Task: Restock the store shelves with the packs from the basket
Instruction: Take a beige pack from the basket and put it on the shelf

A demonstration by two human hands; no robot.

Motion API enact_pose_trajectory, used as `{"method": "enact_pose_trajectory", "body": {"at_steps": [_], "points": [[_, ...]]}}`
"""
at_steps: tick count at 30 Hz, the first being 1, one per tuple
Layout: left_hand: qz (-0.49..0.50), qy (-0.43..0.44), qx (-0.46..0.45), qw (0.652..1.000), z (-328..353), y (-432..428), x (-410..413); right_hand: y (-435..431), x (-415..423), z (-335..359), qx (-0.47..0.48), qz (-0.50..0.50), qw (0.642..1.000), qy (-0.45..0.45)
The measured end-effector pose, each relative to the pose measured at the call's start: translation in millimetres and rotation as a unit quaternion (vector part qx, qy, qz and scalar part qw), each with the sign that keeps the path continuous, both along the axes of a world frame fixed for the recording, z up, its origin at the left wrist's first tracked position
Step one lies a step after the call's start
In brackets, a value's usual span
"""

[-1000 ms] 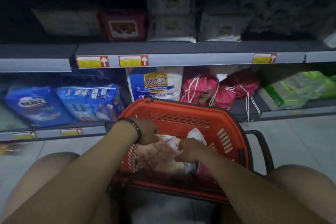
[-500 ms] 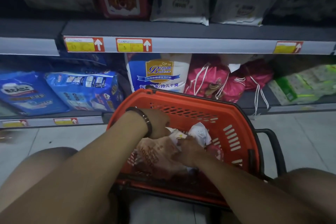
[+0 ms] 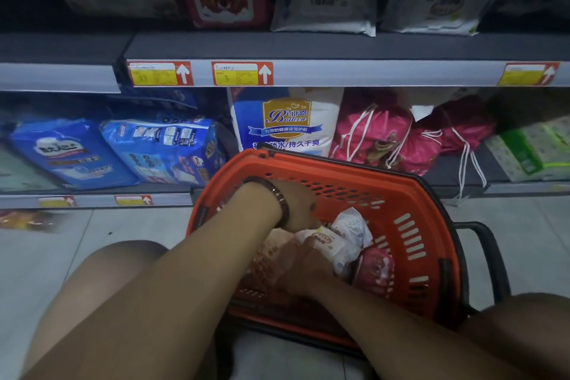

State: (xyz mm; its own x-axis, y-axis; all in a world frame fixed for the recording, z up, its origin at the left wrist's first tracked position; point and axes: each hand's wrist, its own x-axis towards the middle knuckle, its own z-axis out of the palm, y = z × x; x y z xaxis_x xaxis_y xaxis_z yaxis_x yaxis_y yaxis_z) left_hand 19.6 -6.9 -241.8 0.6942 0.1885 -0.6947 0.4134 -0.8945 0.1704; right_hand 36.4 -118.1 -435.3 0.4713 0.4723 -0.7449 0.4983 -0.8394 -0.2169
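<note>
Both hands reach into an orange basket on the floor before the shelves. The left hand and right hand curl their fingers around a white pack; other packs lie beside it.

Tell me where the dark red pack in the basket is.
The dark red pack lies in the right part of the orange basket, just right of the white pack and the right hand.
</note>
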Motion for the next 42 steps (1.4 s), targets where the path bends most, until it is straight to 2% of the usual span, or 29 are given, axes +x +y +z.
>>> {"method": "enact_pose_trajectory", "body": {"at_steps": [4,7,10,13,16,20,23,24,26,28,29,31,34,37,39,42], "points": [[0.01,0.009,0.011,1.0,3.6,1.6,-4.1,-3.8,3.3,-2.3,0.022,0.058,0.998,0.026],[0.019,-0.003,0.014,1.0,10.8,4.0,-11.7,-2.2,16.9,9.5,0.073,-0.046,0.995,0.047],[0.052,-0.004,0.027,0.998,17.4,12.5,-24.5,4.0,43.1,40.8,0.124,-0.133,0.975,0.129],[0.123,0.0,0.025,0.992,29.6,16.1,-41.4,0.5,63.0,81.4,0.153,-0.192,0.952,0.183],[0.237,0.012,0.006,0.971,38.0,26.4,-64.6,-11.7,77.7,114.3,0.202,-0.208,0.938,0.192],[0.445,0.022,-0.088,0.891,40.1,50.6,-101.4,-29.3,98.0,155.5,0.252,-0.214,0.914,0.234],[0.513,-0.055,-0.226,0.826,41.2,52.2,-114.2,-40.9,107.5,191.1,0.305,-0.2,0.896,0.254],[0.532,-0.092,-0.289,0.79,40.9,50.4,-115.4,-43.4,107.2,204.7,0.326,-0.19,0.891,0.251],[0.569,-0.165,-0.404,0.697,41.9,42.9,-113.5,-42.8,102.5,228.6,0.377,-0.166,0.883,0.224],[0.594,-0.23,-0.462,0.617,44.0,33.0,-106.0,-36.5,96.3,244.6,0.436,-0.127,0.87,0.19],[0.594,-0.264,-0.469,0.597,44.4,29.6,-102.1,-33.1,92.1,252.1,0.46,-0.107,0.866,0.164],[0.574,-0.334,-0.471,0.58,44.2,28.9,-98.5,-27.6,88.3,260.0,0.485,-0.074,0.862,0.124],[0.554,-0.415,-0.48,0.539,49.8,35.2,-102.1,-20.9,84.4,266.1,0.509,-0.092,0.852,0.079],[0.546,-0.479,-0.482,0.489,58.1,46.2,-108.3,-10.3,71.0,265.8,0.505,-0.143,0.848,-0.071],[0.547,-0.504,-0.481,0.464,65.5,52.1,-113.5,-4.8,62.1,261.2,0.532,-0.191,0.825,-0.034],[0.561,-0.535,-0.452,0.441,71.7,62.8,-124.6,2.1,41.7,257.8,0.565,-0.131,0.815,0.024]]}}
